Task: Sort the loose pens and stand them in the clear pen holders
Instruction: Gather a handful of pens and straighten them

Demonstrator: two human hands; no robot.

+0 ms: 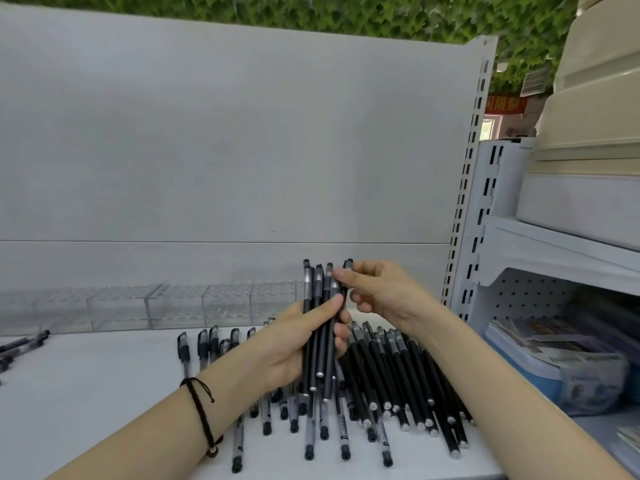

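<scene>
Loose pens (346, 420) fan across the surface (86, 393) at 6 o'clock, partly hidden by both forearms (214, 410). Left hand (298, 344) has its grip round an upright black pen bundle (320, 327); right hand (381, 292) pinches one cap in that bundle. Clear pen holders (173, 306) line the back at 10 o'clock

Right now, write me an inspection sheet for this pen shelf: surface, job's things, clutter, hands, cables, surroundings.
Surface: white shelf board, grey back panel behind.
Job's things: clear pen holders in a row at the back, no pens seen in them; black-barrel pens and clear-barrel pens lie loose.
Clutter: stray pens at the left edge.
Hands: left hand grips an upright pen bundle; right hand pinches the cap end of one black pen in it.
Cables: nothing seen.
Surroundings: slotted upright, cream tubs on the next shelf, printed packs below, leafy wall above.
</scene>
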